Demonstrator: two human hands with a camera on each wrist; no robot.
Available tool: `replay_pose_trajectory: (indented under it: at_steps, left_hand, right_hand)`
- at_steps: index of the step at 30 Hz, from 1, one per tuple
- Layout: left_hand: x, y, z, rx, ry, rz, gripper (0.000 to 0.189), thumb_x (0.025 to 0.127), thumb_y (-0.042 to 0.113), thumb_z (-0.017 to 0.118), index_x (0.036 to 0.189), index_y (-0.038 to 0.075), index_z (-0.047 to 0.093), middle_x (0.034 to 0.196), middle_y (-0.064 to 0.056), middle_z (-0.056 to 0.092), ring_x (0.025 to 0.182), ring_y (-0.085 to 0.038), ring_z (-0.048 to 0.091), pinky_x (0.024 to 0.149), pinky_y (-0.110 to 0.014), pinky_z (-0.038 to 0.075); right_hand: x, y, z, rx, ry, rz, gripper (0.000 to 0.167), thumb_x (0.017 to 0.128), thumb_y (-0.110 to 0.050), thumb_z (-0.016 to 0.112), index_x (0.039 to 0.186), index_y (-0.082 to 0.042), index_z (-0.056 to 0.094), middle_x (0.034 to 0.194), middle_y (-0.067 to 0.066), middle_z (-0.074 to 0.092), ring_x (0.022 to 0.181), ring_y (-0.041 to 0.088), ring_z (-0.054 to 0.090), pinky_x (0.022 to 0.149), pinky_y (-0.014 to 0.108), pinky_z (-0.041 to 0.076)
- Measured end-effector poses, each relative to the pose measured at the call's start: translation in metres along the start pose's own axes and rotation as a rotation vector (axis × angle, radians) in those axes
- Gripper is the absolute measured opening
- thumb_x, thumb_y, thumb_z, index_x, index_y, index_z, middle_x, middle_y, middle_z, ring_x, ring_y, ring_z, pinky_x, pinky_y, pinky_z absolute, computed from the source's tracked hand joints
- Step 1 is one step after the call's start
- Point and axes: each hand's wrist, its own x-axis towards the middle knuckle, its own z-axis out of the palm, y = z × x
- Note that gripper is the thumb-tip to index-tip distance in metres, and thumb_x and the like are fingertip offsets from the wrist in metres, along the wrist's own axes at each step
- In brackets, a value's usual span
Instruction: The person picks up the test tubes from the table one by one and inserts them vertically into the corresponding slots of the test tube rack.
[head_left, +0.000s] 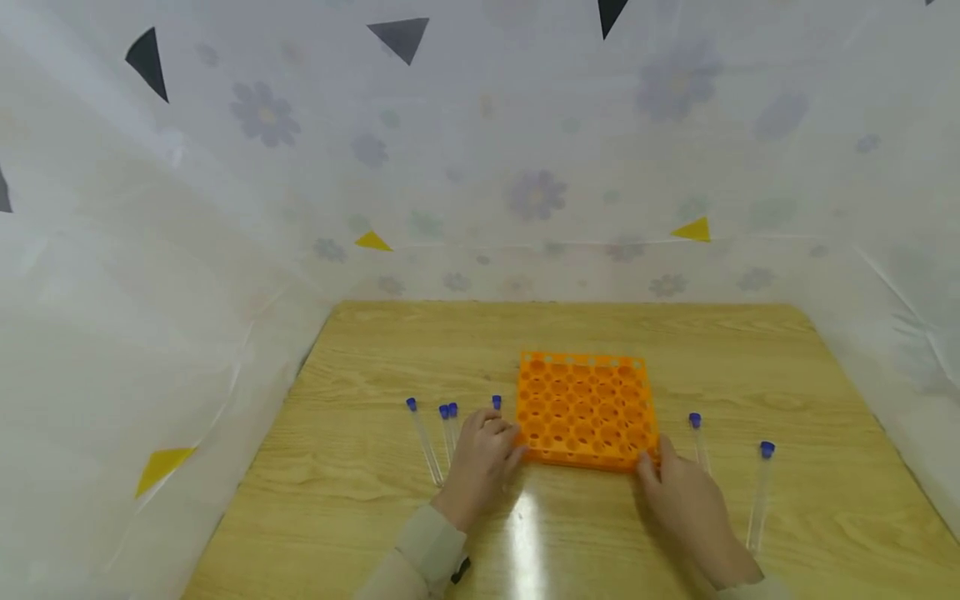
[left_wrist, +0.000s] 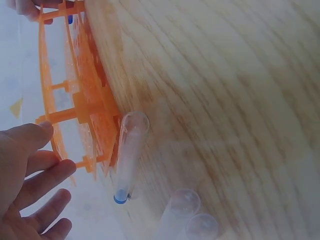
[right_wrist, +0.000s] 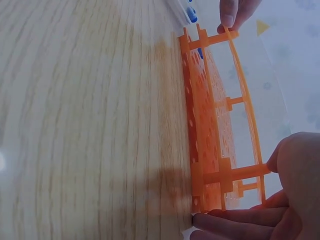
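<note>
Currently, rack (head_left: 583,411) lies on the table (head_left: 330,475), just right of centre in the lower half of the head view; cannot tell whether its base is flush with the wood all along.

Left hand (head_left: 482,454) grasps the near left corner: thumb on the upper plate by a post, index and middle fingers against the end. Right hand (head_left: 684,498) grips the near right corner, thumb likewise by a post, other fingers along the end and low towards the wood.

Handling (judged): orange, probably moulded plastic; light for its bulk, fairly stiff, the thin perforated plates liable to flex a little between posts. Smooth faces may slip slightly. Best hold is at the end posts, one hand each side, as now; pressing mid-plate looks weaker. No caps stand above the top plate, so nothing should spill from it.

Surroundings: six clear tubes with blue caps (head_left: 411,404), all lying flat. Left of rack: outer tube (head_left: 426,444), a close pair (head_left: 445,413), and one tube (head_left: 497,402) partly hidden behind the left hand, near the rack's left end. Right side: inner tube (head_left: 698,435) just beside the right hand, far tube (head_left: 760,498) at lower right.

Obstructions: the partly hidden tube and the inner one limit sideways travel; tubes likely roll if nudged, possibly fragile.
</note>
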Motion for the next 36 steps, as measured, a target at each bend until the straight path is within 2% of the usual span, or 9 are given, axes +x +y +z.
replay_pose_trajectory:
  at_steps: [3,7,11,15,20,24,28,33,36]
  left_hand:
    - [-0.002,0.003,-0.003,0.013,-0.009,-0.009,0.018,0.082,0.025,0.081,0.093,0.011,0.077,0.091,-0.001,0.076,0.1,-0.025,0.068,0.095,-0.04,0.053]
    - [-0.003,0.01,-0.008,0.063,-0.057,-0.023,0.016,0.085,0.028,0.079,0.092,0.013,0.078,0.093,0.002,0.076,0.104,-0.023,0.067,0.098,-0.039,0.051]
    - [-0.004,0.016,-0.012,0.143,-0.099,-0.017,0.016,0.086,0.031,0.076,0.092,0.016,0.078,0.094,0.004,0.076,0.105,-0.02,0.065,0.099,-0.038,0.05]
    - [-0.007,0.019,-0.013,0.214,-0.102,0.001,0.018,0.086,0.034,0.077,0.09,0.017,0.077,0.093,0.005,0.076,0.104,-0.019,0.065,0.098,-0.037,0.051]
    - [-0.01,0.02,-0.014,0.235,-0.107,0.015,0.018,0.085,0.036,0.077,0.088,0.018,0.076,0.092,0.006,0.076,0.103,-0.017,0.065,0.099,-0.035,0.05]
    - [-0.011,0.02,-0.015,0.212,-0.117,0.004,0.021,0.085,0.037,0.077,0.088,0.017,0.074,0.093,0.003,0.075,0.102,-0.019,0.065,0.098,-0.036,0.051]
    - [-0.008,0.022,-0.017,0.157,-0.201,-0.065,0.035,0.087,0.043,0.074,0.1,0.012,0.065,0.106,-0.004,0.069,0.107,-0.023,0.062,0.099,-0.039,0.051]
    - [-0.001,0.025,-0.016,0.069,-0.34,-0.162,0.062,0.092,0.054,0.063,0.131,0.007,0.055,0.125,-0.009,0.06,0.119,-0.025,0.055,0.104,-0.043,0.047]
    - [0.002,0.026,-0.013,0.053,-0.384,-0.195,0.076,0.092,0.06,0.058,0.143,0.004,0.047,0.133,-0.011,0.057,0.125,-0.027,0.052,0.107,-0.044,0.045]
  right_hand:
    - [-0.002,0.001,0.001,-0.014,-0.005,0.003,0.058,0.104,-0.032,0.038,0.138,0.016,0.038,0.064,0.008,0.052,0.054,0.018,0.048,0.047,0.031,0.039]
    - [-0.007,0.001,-0.001,-0.037,0.0,0.017,0.06,0.104,-0.032,0.04,0.14,0.015,0.037,0.072,0.013,0.06,0.059,0.019,0.053,0.051,0.034,0.045]
    - [-0.011,0.001,-0.002,-0.044,0.004,0.023,0.059,0.103,-0.031,0.041,0.139,0.015,0.038,0.069,0.011,0.058,0.057,0.019,0.051,0.05,0.033,0.043]
    - [-0.013,0.001,-0.002,-0.049,0.008,0.021,0.058,0.103,-0.032,0.041,0.139,0.015,0.038,0.066,0.01,0.057,0.056,0.02,0.052,0.048,0.033,0.042]
    - [-0.017,0.001,-0.002,-0.038,-0.003,0.034,0.058,0.103,-0.031,0.042,0.139,0.014,0.039,0.07,0.015,0.06,0.058,0.022,0.054,0.05,0.037,0.045]
    - [-0.019,0.0,-0.003,-0.035,-0.002,0.037,0.056,0.102,-0.03,0.043,0.138,0.014,0.04,0.074,0.017,0.062,0.061,0.023,0.055,0.052,0.04,0.048]
    - [-0.019,0.0,-0.004,-0.048,-0.02,0.049,0.06,0.102,-0.031,0.042,0.14,0.015,0.038,0.08,0.02,0.064,0.064,0.023,0.057,0.055,0.04,0.049]
    - [-0.019,0.0,-0.005,-0.047,-0.056,0.068,0.063,0.103,-0.034,0.04,0.143,0.014,0.035,0.077,0.015,0.062,0.061,0.02,0.053,0.052,0.033,0.043]
    - [-0.019,0.001,-0.004,-0.05,-0.055,0.067,0.063,0.103,-0.035,0.04,0.143,0.014,0.035,0.082,0.021,0.065,0.062,0.021,0.054,0.052,0.035,0.045]
